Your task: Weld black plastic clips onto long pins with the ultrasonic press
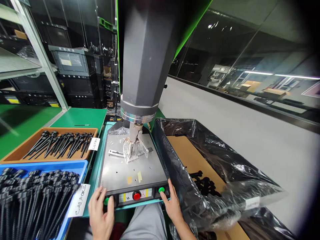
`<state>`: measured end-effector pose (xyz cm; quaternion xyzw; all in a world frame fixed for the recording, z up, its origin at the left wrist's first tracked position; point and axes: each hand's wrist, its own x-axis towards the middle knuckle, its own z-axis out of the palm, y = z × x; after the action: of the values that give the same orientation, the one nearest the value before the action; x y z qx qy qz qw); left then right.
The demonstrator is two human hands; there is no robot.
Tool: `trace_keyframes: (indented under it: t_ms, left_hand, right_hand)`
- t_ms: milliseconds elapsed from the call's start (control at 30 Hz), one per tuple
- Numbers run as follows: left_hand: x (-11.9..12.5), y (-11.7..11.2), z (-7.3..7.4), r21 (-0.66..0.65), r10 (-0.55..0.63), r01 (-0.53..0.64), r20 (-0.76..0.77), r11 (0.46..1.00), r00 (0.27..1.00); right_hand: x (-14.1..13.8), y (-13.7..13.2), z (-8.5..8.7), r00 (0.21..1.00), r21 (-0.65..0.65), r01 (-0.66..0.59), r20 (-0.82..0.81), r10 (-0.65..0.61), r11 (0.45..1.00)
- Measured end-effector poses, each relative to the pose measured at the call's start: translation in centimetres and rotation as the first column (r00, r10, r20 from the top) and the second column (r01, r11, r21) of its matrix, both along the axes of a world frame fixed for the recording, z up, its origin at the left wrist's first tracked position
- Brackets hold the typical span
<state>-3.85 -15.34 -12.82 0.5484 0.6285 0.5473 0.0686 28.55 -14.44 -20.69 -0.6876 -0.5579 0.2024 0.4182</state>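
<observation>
A grey machine point(145, 63) stands mid-view, with a black-lined bin point(175, 160) of dark parts point(206, 185) on its right. Beneath it lies a metal plate point(112, 171); leftward, a blue tray point(83, 171) and orange tray point(70, 129) hold black rods point(37, 200). Both hands, grip apart, meet the front panel point(156, 192): the left hand point(101, 213) at one green button point(106, 201), the right hand point(173, 204) with thumb on another green button point(161, 190).
</observation>
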Motion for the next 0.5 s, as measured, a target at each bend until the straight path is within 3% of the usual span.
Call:
trace_keyframes:
  t_ms: [100,233,300,400,500]
  left_hand:
    - [2.8,1.3,2.0,-0.028,-0.200,0.211,0.218,0.977,0.955]
    - [4.8,5.2,4.7,-0.024,-0.236,0.313,0.603,0.949,0.762]
    - [5.0,7.2,6.5,0.004,-0.264,0.347,0.657,0.938,0.706]
    - [4.7,9.5,9.0,-0.033,-0.292,0.396,0.620,0.918,0.729]
    - [4.3,11.3,10.5,-0.093,-0.321,0.455,0.586,0.886,0.744]
  right_hand:
    - [0.0,0.1,0.1,1.000,0.016,0.006,-0.015,-0.005,1.000]
    - [0.2,0.5,1.2,0.995,0.054,0.048,-0.090,-0.043,0.997]
    - [0.0,0.7,2.6,0.990,0.104,0.104,-0.105,-0.093,0.989]
    - [-1.1,1.1,5.1,0.984,0.241,0.169,-0.089,-0.151,0.956]
    - [-3.4,1.9,7.4,0.987,0.281,0.081,-0.156,-0.038,0.956]
